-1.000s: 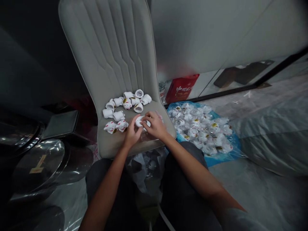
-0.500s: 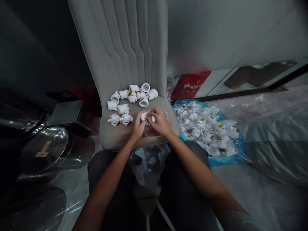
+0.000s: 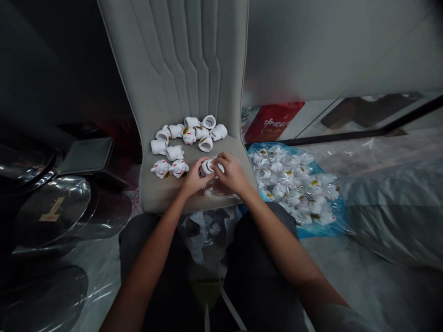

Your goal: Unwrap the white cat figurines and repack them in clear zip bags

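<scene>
Pale grey padded chair (image 3: pixel 180 69) fills the middle and its seat serves as the work surface. On the floor to its right is a blue plastic sheet (image 3: pixel 321 228) carrying a big heap of film-wrapped white figures (image 3: pixel 290 180), many more than lie on the seat. A red printed carton (image 3: pixel 272 122) stands behind the heap. Crumpled clear wrappers (image 3: pixel 207 230) are piled on the floor between the person's knees. About a dozen bare white figures and cups (image 3: pixel 188 136) sit at the back of the seat, some tipped on their sides, with two painted cats (image 3: pixel 169 168) upright just in front of them. Left hand (image 3: pixel 194 180) and right hand (image 3: pixel 233 175) meet at the front of the seat, both closed round one small white ceramic cat figure (image 3: pixel 207 167), held just above a loose clear film (image 3: pixel 221 191). Judged by the piles, only a small share is unwrapped and most of the lot is left in wrap. Whether the held figure is fully out of its wrapper can't be made out.
</scene>
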Demonstrator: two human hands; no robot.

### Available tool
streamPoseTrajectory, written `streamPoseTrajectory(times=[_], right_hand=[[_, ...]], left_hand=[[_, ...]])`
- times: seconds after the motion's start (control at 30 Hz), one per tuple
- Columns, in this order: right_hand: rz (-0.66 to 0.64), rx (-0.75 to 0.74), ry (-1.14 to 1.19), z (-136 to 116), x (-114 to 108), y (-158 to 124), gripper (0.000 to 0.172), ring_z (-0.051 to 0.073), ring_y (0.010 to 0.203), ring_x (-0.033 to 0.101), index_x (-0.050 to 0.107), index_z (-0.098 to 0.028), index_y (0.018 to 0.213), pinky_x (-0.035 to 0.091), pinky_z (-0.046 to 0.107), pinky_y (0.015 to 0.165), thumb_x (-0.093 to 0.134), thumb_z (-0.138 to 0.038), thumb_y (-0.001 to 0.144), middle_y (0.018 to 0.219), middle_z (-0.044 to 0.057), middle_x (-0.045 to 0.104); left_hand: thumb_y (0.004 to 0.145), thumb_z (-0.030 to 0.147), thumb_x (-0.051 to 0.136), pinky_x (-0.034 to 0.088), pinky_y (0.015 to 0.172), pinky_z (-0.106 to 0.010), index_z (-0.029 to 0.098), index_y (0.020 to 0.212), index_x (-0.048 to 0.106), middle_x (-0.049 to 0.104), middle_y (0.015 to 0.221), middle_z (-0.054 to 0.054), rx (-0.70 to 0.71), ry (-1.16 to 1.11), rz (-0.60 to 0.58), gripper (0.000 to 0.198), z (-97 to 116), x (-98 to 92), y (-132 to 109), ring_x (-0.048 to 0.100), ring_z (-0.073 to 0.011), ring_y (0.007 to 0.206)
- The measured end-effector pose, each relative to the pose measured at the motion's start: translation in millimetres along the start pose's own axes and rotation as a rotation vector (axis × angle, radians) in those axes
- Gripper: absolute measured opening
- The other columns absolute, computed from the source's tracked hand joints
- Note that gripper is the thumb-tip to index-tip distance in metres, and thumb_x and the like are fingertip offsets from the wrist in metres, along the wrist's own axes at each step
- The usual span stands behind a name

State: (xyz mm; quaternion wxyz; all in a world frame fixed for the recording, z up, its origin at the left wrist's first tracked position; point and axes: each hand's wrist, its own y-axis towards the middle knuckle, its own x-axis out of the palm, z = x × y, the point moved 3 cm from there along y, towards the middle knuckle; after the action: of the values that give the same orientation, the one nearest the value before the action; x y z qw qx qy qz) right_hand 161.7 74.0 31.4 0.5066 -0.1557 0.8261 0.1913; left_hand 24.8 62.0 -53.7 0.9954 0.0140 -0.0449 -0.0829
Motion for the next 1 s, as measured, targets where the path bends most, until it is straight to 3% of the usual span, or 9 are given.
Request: streamPoseTrajectory(times=[0.33, 0.73, 1.0], right_hand=[[-0.043, 0.002, -0.045, -4, 2, 3, 0.019, 0.025, 0.094, 0.058, 0.070, -0.018, 0.096, 0.042, 0.042, 0.092, 0.054, -0.029, 0.096, 0.099, 0.011, 0.065], [-0.046, 0.038, 0.001, -4, 2, 4, 0.022, 0.024, 0.094, 0.058, 0.070, -0.018, 0.094, 0.044, 0.040, 0.091, 0.052, -0.031, 0.097, 0.098, 0.010, 0.064], [0.068, 0.038, 0.108, -3, 1, 3, 0.023, 0.023, 0.094, 0.056, 0.070, -0.018, 0.098, 0.046, 0.037, 0.086, 0.056, -0.036, 0.095, 0.099, 0.009, 0.058]], left_hand=[[0.070, 0.022, 0.078, 0.052, 0.101, -0.037, 0.019, 0.125, 0.056, 0.062, 0.130, -0.012, -0.037, -0.112, -0.048, 0.060, -1, -4.4, 3, 0.063, -0.0230, 0.115], [0.070, 0.021, 0.076, 0.051, 0.103, -0.040, 0.020, 0.127, 0.056, 0.061, 0.132, -0.013, -0.019, -0.089, -0.043, 0.061, -2, -5.2, 3, 0.062, -0.0244, 0.119], [0.074, 0.021, 0.073, 0.051, 0.104, -0.038, 0.019, 0.128, 0.056, 0.062, 0.132, -0.013, 0.088, -0.010, 0.079, 0.056, 11, -1.4, -1, 0.061, -0.0237, 0.121]])
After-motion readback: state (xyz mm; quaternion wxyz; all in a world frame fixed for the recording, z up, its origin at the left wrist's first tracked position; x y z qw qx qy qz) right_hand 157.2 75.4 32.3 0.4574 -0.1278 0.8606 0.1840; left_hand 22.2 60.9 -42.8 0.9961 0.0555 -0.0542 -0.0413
